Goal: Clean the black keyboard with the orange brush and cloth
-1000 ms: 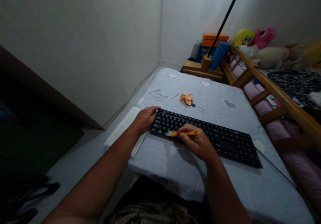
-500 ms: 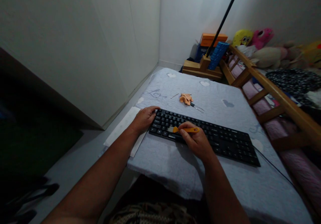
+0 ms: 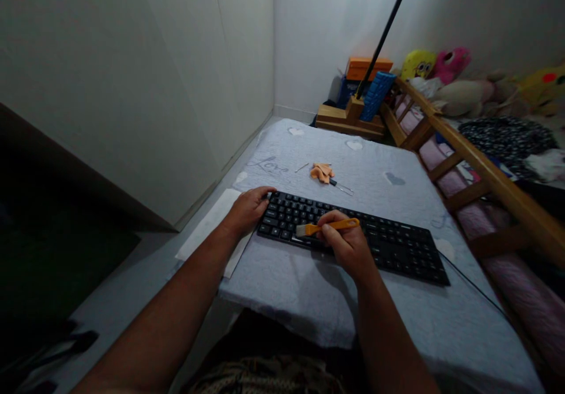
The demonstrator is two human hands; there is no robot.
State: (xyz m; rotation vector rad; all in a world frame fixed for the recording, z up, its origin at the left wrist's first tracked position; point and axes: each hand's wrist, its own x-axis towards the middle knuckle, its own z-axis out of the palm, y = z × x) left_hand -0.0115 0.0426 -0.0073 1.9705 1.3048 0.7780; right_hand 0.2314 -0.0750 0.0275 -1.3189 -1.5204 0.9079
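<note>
A black keyboard [image 3: 399, 250] lies at a slant on the cloth-covered table. My left hand [image 3: 249, 209] grips its left end, thumb along the far corner. Pinched in my right hand [image 3: 346, 241] is a small brush [image 3: 338, 224] with a yellow handle and pale bristles. The bristles rest at or just over the keys near the left part of the spacebar; contact is hard to tell. Beyond the keyboard lie a crumpled orange cloth [image 3: 322, 173], a black-handled tool with thin metal prongs [image 3: 343, 187] and a thin white stick [image 3: 302, 167].
White paper [image 3: 207, 229] lies under my left forearm at the table's left edge. A cable [image 3: 474, 282] runs off the keyboard's right end. A wooden bed rail [image 3: 481, 164] borders the right side, a tall pale cabinet [image 3: 176, 88] the left. A wooden stand [image 3: 348, 117] with a black pole is behind.
The brush has tilted and its bristles have shifted slightly over the lower left keys. My left hand keeps its hold on the keyboard. The whole view has shifted a little.
</note>
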